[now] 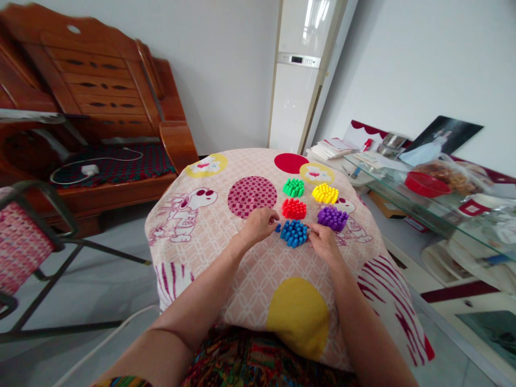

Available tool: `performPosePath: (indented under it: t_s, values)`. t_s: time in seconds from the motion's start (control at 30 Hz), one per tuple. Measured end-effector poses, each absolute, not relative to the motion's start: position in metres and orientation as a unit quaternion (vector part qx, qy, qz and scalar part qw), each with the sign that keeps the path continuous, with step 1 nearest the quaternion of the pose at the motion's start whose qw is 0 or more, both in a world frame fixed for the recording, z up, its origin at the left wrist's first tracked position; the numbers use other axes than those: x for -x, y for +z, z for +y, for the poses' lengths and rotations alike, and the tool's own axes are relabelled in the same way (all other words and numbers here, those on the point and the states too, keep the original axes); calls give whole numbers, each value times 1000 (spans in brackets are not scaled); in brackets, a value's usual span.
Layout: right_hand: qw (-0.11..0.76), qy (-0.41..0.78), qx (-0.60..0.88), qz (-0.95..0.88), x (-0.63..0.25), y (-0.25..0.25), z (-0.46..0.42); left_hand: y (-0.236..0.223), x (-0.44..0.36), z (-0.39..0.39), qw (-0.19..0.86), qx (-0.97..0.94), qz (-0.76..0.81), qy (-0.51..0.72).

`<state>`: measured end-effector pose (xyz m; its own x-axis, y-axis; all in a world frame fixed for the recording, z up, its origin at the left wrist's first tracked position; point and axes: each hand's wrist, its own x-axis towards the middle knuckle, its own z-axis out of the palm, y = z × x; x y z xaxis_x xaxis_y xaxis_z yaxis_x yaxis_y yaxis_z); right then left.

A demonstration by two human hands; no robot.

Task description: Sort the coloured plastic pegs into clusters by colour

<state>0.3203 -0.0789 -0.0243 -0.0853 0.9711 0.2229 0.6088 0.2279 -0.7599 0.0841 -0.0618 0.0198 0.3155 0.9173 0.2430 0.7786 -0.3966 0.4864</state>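
Note:
Small, glossy peg-like blue pieces [294, 234] stand bunched together on the cloth-covered round table. My left hand [260, 224] is at the left of this bunch, its fingers curled in a pinch. A separate small blue piece [278, 228] shows at those fingertips. On the other side, my right hand [322, 239] has its thumb and fingers drawn together against the bunch's right edge; what they hold, if anything, is hidden. Behind the blue bunch are similar groups of red pieces [294, 208], green pieces [293, 187], yellow pieces [325, 193] and purple pieces [332, 218].
The patterned tablecloth [245, 290] drapes over the table's edge. A glass-topped side table [387, 188] on the right carries papers, a red bowl [427, 184] and bags. A wooden bench [100, 102] and a folding chair [24, 242] stand at the left.

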Motion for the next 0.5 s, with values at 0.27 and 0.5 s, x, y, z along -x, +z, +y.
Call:
performPosePath:
  t_s: [0.27,0.5]
  values:
    - [360,242,568,-699,-321,-28,-77,4,-93,-48,271,-762,496,315]
    - [391,236,573,-681,-321,-31,-75,-12,-87,-46,315,-713,526,340]
